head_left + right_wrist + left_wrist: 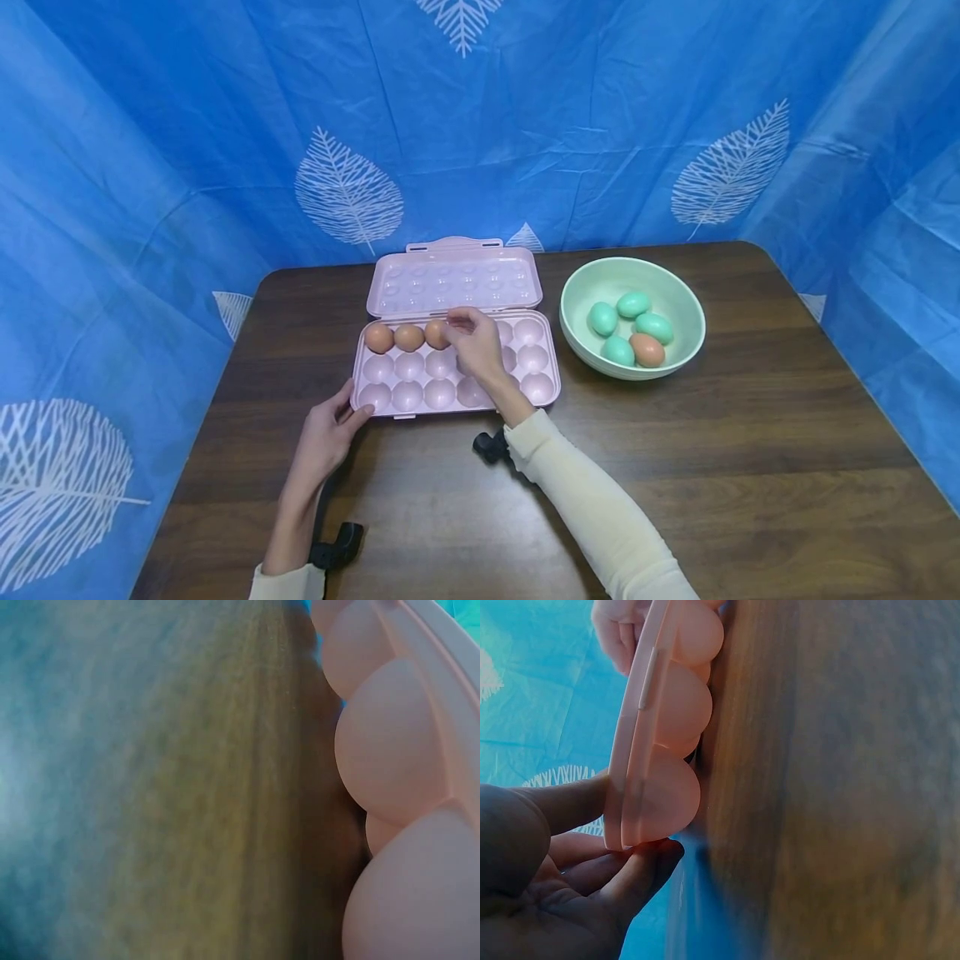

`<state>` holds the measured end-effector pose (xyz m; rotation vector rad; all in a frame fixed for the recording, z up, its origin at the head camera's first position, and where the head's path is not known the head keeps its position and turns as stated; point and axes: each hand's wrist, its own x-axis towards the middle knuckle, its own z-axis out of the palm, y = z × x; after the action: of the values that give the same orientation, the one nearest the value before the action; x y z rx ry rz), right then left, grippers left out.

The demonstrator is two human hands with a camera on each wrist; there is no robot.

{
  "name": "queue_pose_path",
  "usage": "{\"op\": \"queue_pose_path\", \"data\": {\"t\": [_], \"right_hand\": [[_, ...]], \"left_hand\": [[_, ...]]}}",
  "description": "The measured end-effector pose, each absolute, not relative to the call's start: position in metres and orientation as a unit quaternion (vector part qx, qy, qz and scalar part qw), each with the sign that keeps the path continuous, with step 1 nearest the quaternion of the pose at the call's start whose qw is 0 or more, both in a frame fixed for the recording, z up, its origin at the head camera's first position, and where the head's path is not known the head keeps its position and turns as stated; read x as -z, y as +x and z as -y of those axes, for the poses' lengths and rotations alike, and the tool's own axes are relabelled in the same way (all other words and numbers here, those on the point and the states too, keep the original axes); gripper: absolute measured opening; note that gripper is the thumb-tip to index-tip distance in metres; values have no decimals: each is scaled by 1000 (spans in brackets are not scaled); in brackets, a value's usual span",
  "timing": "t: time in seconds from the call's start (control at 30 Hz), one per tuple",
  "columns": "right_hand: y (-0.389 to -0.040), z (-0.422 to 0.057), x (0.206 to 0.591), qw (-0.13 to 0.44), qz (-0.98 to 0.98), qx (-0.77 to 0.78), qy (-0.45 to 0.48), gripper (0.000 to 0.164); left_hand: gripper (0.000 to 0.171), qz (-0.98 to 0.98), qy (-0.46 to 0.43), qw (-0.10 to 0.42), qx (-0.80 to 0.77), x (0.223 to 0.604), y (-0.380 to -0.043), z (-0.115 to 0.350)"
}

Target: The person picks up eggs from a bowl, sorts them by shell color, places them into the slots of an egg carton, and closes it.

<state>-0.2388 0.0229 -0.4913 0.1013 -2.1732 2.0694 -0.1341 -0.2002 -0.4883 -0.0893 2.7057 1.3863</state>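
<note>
A pink egg carton (455,414) lies with its lid (454,283) folded back. Three brown eggs sit at the left of its back row: the leftmost egg (378,338), the middle egg (408,337) and the third egg (436,334). My right hand (480,346) reaches over the carton and pinches the third egg at its right side; its fingertips partly hide the egg. At the front left corner, my left hand (327,429) grips the carton's edge, thumb on the front rim. The left wrist view shows that hand (562,862) round the corner.
Right of the carton stands a pale green bowl (632,268) holding several green eggs (654,327) and one brown egg (647,350). Both stand on a dark wooden table (750,417). A blue curtain (525,125) with white leaf prints hangs behind and beside it.
</note>
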Motion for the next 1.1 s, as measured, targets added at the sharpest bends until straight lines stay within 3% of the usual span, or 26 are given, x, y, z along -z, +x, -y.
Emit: {"op": "queue_pose_path", "data": {"t": [0.2, 0.43, 0.83, 1.1], "right_hand": [[-237, -26, 485, 40, 722, -690, 25, 26], [-218, -30, 455, 50, 734, -676, 41, 22], [-211, -40, 456, 40, 706, -707, 35, 27], [-207, -53, 454, 14, 668, -738, 98, 37]], "left_hand": [[64, -889, -34, 53, -454, 487, -135, 199], [63, -889, -35, 53, -454, 486, -135, 198], [63, -889, -35, 54, -453, 486, -135, 198], [61, -887, -31, 51, -458, 486, -134, 199]]}}
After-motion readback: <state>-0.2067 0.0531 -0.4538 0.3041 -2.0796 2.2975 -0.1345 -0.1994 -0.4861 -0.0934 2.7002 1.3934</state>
